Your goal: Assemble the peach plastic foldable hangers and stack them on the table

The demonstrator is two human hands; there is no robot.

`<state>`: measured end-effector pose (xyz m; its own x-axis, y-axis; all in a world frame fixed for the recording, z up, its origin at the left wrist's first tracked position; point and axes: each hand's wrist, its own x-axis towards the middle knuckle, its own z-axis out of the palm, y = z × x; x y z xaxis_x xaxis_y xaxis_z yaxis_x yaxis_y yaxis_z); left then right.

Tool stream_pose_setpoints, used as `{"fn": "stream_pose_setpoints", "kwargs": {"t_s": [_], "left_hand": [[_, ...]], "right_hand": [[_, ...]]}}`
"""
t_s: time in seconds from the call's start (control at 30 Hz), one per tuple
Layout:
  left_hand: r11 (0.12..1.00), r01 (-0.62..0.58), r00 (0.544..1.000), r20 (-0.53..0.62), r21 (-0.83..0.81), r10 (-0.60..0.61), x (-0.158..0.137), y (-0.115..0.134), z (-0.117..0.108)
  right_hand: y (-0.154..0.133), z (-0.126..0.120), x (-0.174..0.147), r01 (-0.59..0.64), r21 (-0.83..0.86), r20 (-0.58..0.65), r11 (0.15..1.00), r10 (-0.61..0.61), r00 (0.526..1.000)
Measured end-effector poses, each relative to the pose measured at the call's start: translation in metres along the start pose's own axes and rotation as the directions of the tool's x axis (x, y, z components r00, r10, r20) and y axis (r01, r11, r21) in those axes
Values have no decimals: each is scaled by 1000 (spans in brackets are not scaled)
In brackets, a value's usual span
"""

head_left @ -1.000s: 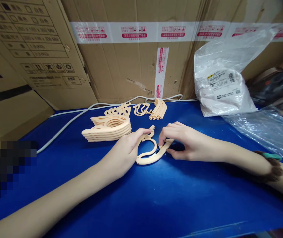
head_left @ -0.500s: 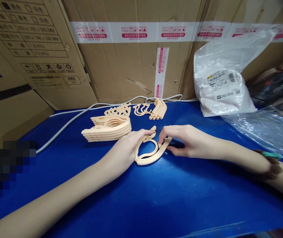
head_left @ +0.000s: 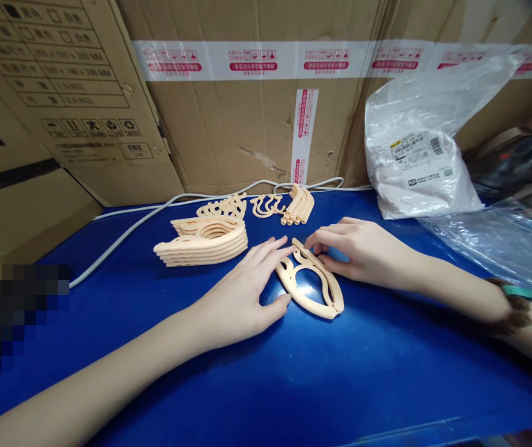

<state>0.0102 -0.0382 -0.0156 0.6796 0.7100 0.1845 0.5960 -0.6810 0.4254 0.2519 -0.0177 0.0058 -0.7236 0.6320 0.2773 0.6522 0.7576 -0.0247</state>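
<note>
A cream plastic folding hanger, its curved arms folded into a leaf shape, lies on the blue tabletop between my hands. My left hand is at its left side, fingers stretched out and thumb apart, the tips close to or touching its edge. At the upper right edge, the bent fingers and thumb of my right hand pinch the hanger's straight upper part. Behind my left hand stands a neat stack of similar cream hanger pieces.
Along the back lie flat cream pieces, hooks and a bundle of curved arms. A white cable runs behind them. Cardboard boxes wall the back. A white plastic bag and clear film are at the right.
The hanger has turned, its joined end swinging from lower left to lower right. My left hand has loosened and spread its fingers; my right fingers have moved onto the upper right edge.
</note>
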Motion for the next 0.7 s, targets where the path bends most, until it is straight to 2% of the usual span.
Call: {"fn": "stream_pose_setpoints", "kwargs": {"t_s": [0.23, 0.33, 0.4, 0.5, 0.6, 0.7], "left_hand": [[998, 59, 997, 49, -14, -58, 1, 1, 0], [998, 63, 995, 72, -13, -62, 1, 1, -2], [999, 51, 997, 66, -11, -50, 1, 1, -5], [1000, -12, 999, 40, 17, 11, 1, 1, -10], [991, -99, 995, -13, 85, 101, 1, 2, -13], [964, -140, 973, -151, 225, 177, 0, 3, -16]], "right_hand": [[-15, -2, -1, 62, 245, 72, 967, -82, 994], [-18, -2, 0, 46, 308, 63, 950, -69, 996], [-17, -3, 0, -16, 287, 18, 958, 11, 1000], [-12, -6, 1, -177, 234, -5, 956, 183, 983], [-6, -10, 1, -309, 229, 88, 923, 296, 951], [-3, -13, 1, -352, 355, 209, 866, 293, 933]]}}
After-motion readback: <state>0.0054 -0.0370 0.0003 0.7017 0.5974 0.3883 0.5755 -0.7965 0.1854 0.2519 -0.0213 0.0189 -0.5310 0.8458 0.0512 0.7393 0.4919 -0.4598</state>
